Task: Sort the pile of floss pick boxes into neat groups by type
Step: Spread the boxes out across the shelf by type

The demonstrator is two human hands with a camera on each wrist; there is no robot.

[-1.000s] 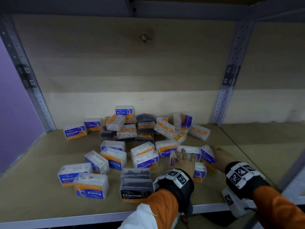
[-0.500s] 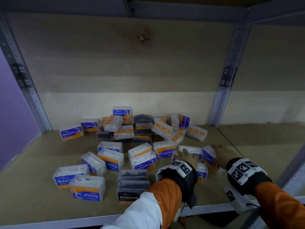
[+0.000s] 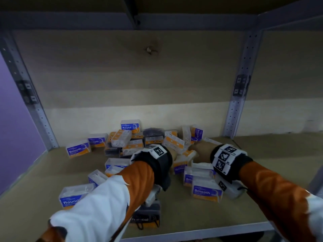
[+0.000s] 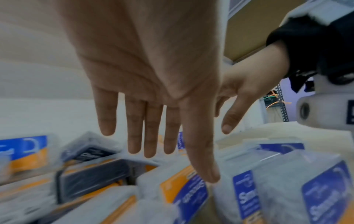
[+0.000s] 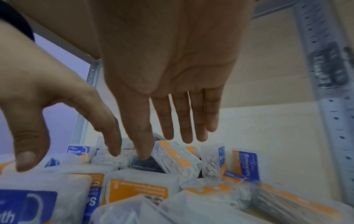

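Head view: floss pick boxes point(image 3: 153, 147) heaped mid-shelf point(image 3: 43, 172), Smooth group point(image 3: 206, 191) just right of heap; left hand point(image 4: 145, 94) and right hand point(image 5: 172, 84) flat-fingered, empty, over heap; reaching step; next, pinching one more Smooth box.

In the head view the left sleeve point(image 3: 111, 194) covers part of a Round box point(image 3: 73, 198) and most of the Charcoal box point(image 3: 146, 219), whose label is half hidden. The left hand point(image 3: 172, 151) sits mostly behind its wristband point(image 3: 157, 152). Boxes in both wrist views are blurred.
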